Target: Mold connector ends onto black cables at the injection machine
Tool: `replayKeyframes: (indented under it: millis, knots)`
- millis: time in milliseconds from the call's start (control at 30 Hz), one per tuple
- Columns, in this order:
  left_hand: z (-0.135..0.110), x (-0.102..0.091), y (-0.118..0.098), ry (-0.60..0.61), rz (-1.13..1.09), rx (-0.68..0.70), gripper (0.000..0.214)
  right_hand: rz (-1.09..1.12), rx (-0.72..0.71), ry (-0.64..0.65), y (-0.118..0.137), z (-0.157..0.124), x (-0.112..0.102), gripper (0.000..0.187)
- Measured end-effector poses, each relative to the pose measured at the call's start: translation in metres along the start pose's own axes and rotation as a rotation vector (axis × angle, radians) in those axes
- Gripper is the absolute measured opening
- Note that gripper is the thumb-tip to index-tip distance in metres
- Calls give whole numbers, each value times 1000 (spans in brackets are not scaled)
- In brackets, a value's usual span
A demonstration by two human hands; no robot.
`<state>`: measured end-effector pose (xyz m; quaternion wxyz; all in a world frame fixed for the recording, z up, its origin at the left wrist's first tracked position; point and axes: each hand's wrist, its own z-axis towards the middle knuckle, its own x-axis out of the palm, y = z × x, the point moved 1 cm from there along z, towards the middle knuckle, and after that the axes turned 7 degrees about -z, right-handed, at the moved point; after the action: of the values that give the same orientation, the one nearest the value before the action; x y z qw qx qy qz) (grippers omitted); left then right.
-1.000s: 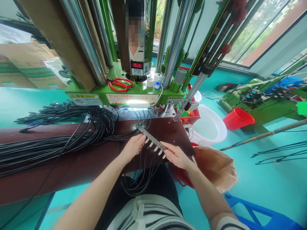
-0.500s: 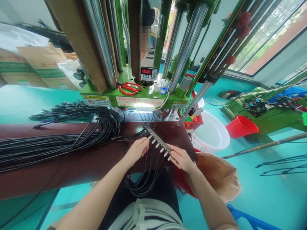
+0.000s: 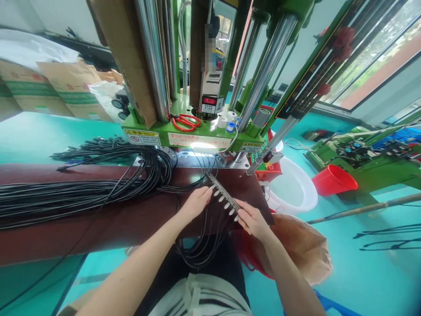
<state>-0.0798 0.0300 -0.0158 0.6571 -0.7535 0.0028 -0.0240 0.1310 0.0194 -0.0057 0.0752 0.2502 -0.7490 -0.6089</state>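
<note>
A narrow metal bar [image 3: 224,192] slants over the dark red table edge, with several pale cable connectors [image 3: 226,205] sticking out along its lower side. My right hand [image 3: 251,218] grips the bar's lower right end between thumb and fingers. At the upper part of the row, my left hand [image 3: 197,203] is closed in a pinch on a connector, which its fingertips partly hide. Black cables [image 3: 200,256] hang in a loop below the bar, over my lap. Other thin cables [image 3: 208,163] run near the bar's upper end toward the machine.
A green press [image 3: 148,134] stands ahead, with red-handled scissors [image 3: 186,123] on its ledge. Bundled black cables [image 3: 82,195] cover the table's left side. At right are a white tub [image 3: 309,193], a red bucket [image 3: 335,180] and a paper-lined bin [image 3: 304,245].
The view has swung slightly left, so the scene sits farther right. Both hands stay at the bar, in nearly the same grip.
</note>
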Motion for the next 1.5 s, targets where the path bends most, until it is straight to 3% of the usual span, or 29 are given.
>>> replayKeyframes:
  millis: [100,233,400,500,633,767,867,967,1167,1500]
  knots:
    - [5,-1,-9,-1,121,72,31,27,43,-80,3,-5,-8,47]
    - [4,-8,-17,-8,139,71,18,41,118,-158,-2,-7,-27,43]
    - [-1,-25,-18,33,169,135,19,-137,133,-125,-7,4,-46,24]
    - [-1,-40,-16,-117,310,217,22,-414,69,-107,-4,18,-51,15]
    - [0,-55,-11,-318,596,336,21,-783,-192,-174,0,38,-51,10]
    - [1,-57,-5,-415,806,505,20,-836,-301,-233,-5,49,-52,10]
    - [2,-54,-1,-443,905,601,19,-805,-295,-175,-9,49,-57,11]
    - [3,-52,3,-432,981,560,17,-728,-308,-121,-10,46,-64,17]
    - [2,-54,12,-326,1066,458,22,-600,-292,-299,-19,45,-68,21]
    - [2,-53,9,-285,1098,398,25,-661,-342,-288,-22,45,-65,20]
